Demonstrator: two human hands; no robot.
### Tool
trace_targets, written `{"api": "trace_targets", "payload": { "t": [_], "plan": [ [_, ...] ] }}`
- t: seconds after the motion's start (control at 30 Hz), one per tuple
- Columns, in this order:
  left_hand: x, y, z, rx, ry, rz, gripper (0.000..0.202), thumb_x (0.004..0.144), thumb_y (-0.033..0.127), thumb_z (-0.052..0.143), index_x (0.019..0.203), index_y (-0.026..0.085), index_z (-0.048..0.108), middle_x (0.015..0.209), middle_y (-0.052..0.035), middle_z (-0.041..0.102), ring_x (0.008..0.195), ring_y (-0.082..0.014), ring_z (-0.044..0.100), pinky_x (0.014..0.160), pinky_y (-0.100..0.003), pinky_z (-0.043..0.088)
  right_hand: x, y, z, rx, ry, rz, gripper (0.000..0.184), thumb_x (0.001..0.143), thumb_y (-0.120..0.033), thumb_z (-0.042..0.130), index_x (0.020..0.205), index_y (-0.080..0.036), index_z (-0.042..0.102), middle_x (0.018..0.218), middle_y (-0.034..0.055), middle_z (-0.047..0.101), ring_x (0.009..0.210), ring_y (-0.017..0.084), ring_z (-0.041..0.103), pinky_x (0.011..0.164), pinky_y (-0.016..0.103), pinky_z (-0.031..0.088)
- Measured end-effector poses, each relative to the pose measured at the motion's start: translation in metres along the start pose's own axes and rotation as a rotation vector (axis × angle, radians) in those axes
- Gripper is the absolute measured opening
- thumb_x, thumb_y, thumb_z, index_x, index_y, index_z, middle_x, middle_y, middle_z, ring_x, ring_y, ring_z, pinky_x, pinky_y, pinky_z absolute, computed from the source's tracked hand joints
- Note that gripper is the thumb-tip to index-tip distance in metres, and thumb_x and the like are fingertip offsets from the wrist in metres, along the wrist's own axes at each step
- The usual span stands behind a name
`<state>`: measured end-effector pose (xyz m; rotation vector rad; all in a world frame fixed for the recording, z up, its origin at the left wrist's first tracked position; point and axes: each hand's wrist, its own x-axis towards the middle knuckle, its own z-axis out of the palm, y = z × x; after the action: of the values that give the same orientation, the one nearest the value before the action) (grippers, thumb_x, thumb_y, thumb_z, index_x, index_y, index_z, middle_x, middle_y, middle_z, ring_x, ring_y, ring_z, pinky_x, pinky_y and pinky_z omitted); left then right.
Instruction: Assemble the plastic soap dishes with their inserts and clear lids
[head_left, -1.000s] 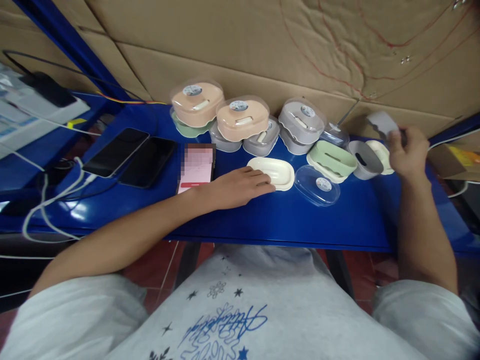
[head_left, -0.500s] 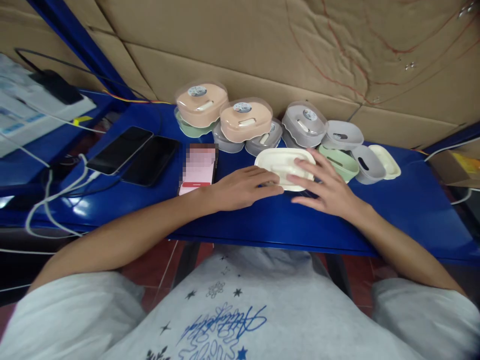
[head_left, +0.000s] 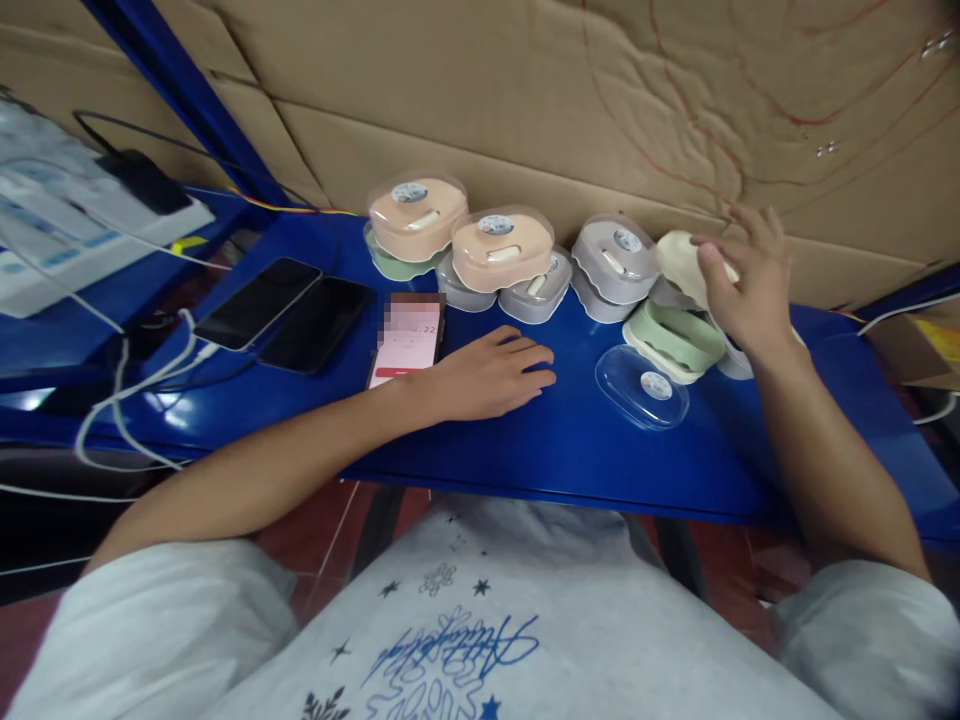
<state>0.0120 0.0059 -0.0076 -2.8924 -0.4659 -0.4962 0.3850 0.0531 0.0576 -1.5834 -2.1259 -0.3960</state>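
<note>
My left hand (head_left: 499, 375) lies over the blue table with its fingers stretched out and holds nothing; its wrist crosses the lower edge of a lit phone (head_left: 409, 340). At the right, my right hand (head_left: 750, 280) is raised with fingers spread, its thumb over the edge of a cream oval soap dish part (head_left: 679, 262). That part sits above a grey dish, partly hidden. Just in front are a green slotted soap dish insert (head_left: 686, 340) on a cream piece, and a clear lid (head_left: 643, 388) with a round label.
Peach soap boxes (head_left: 502, 250) and grey soap boxes (head_left: 615, 260) with clear lids stand along the cardboard wall (head_left: 450, 130). Two dark phones (head_left: 315, 325) and white cables (head_left: 135, 400) lie at the left. A cardboard box (head_left: 930, 340) is at the far right.
My right hand has moved right and up, away from my left hand. The cream part has left the middle of the table. The clear lid now shows. My left hand has flattened out.
</note>
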Motion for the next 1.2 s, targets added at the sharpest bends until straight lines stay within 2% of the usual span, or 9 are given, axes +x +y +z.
{"api": "trace_targets", "payload": {
  "t": [0.13,0.2,0.37,0.53,0.6,0.7,0.87,1.07,1.2],
  "plan": [
    [0.0,0.0,0.0,0.0,-0.009,-0.008,0.015,0.109,0.022,0.062,0.118,0.018,0.074,0.125,-0.0096,0.075,0.105,-0.0225,0.071,0.096,-0.038,0.044,0.022,-0.053,0.01,0.103,-0.171,-0.136,0.059,0.105,-0.053,0.063,0.157,-0.026,0.057,0.167,0.0134,0.054,0.153,0.038,0.05,0.126,0.063,0.038],
    [0.0,-0.001,0.001,0.008,-0.021,-0.009,0.016,0.109,0.023,0.061,0.117,0.019,0.074,0.124,-0.0094,0.075,0.104,-0.0223,0.071,0.094,-0.038,0.045,0.034,-0.067,0.014,0.095,-0.27,-0.101,0.061,0.101,-0.052,0.071,0.155,-0.028,0.058,0.165,0.0119,0.057,0.146,0.04,0.056,0.12,0.063,0.044],
    [-0.001,0.001,0.005,-0.012,-0.048,0.004,0.014,0.109,0.024,0.062,0.114,0.018,0.074,0.122,-0.0092,0.076,0.102,-0.0223,0.071,0.092,-0.037,0.045,0.055,-0.056,-0.001,0.171,-0.303,0.001,0.041,0.101,-0.029,0.068,0.14,-0.017,0.071,0.134,0.0117,0.078,0.114,0.029,0.074,0.105,0.047,0.057],
    [-0.002,0.002,0.009,-0.035,-0.082,0.012,0.017,0.111,0.023,0.057,0.116,0.018,0.073,0.122,-0.0096,0.076,0.107,-0.0224,0.072,0.096,-0.037,0.046,0.052,-0.061,-0.022,-0.026,-0.154,-0.043,0.046,0.09,-0.002,0.056,0.128,-0.018,0.078,0.139,0.0113,0.075,0.132,0.028,0.067,0.119,0.045,0.05],
    [-0.002,0.002,0.009,-0.043,-0.089,0.014,0.018,0.111,0.023,0.057,0.116,0.018,0.073,0.122,-0.0098,0.076,0.108,-0.0225,0.072,0.095,-0.036,0.047,0.046,-0.074,-0.013,-0.028,-0.219,-0.116,0.038,0.097,-0.01,0.055,0.126,-0.021,0.078,0.131,0.0107,0.078,0.126,0.03,0.07,0.114,0.047,0.053],
    [-0.002,0.001,0.009,-0.035,-0.089,0.013,0.016,0.11,0.024,0.059,0.115,0.017,0.073,0.122,-0.0097,0.076,0.106,-0.0227,0.071,0.093,-0.036,0.047,0.039,-0.087,0.014,-0.074,-0.359,-0.139,0.036,0.102,-0.04,0.065,0.131,-0.02,0.073,0.121,0.0158,0.08,0.114,0.038,0.074,0.105,0.058,0.055],
    [-0.002,0.002,0.01,-0.029,-0.066,0.011,0.013,0.109,0.023,0.063,0.114,0.018,0.074,0.12,-0.0092,0.076,0.101,-0.0216,0.07,0.089,-0.034,0.045,0.041,-0.078,0.036,-0.117,-0.402,-0.135,0.037,0.097,-0.044,0.072,0.126,-0.02,0.072,0.122,0.0172,0.079,0.115,0.04,0.073,0.104,0.059,0.054],
    [-0.001,0.003,0.01,-0.008,-0.111,0.002,0.018,0.111,0.025,0.058,0.118,0.018,0.073,0.123,-0.0089,0.076,0.105,-0.0227,0.07,0.091,-0.036,0.046,0.05,-0.061,0.006,0.006,-0.472,-0.073,0.053,0.1,-0.03,0.061,0.152,-0.021,0.064,0.143,0.0148,0.074,0.129,0.039,0.07,0.112,0.053,0.053],
    [-0.001,0.002,0.01,-0.007,-0.137,-0.003,0.021,0.113,0.027,0.055,0.119,0.018,0.073,0.125,-0.0088,0.076,0.107,-0.023,0.07,0.091,-0.036,0.046,0.049,-0.046,-0.008,0.068,-0.453,-0.081,0.057,0.099,-0.024,0.059,0.156,-0.018,0.061,0.153,0.0151,0.067,0.138,0.036,0.067,0.117,0.048,0.052]
  ]
}}
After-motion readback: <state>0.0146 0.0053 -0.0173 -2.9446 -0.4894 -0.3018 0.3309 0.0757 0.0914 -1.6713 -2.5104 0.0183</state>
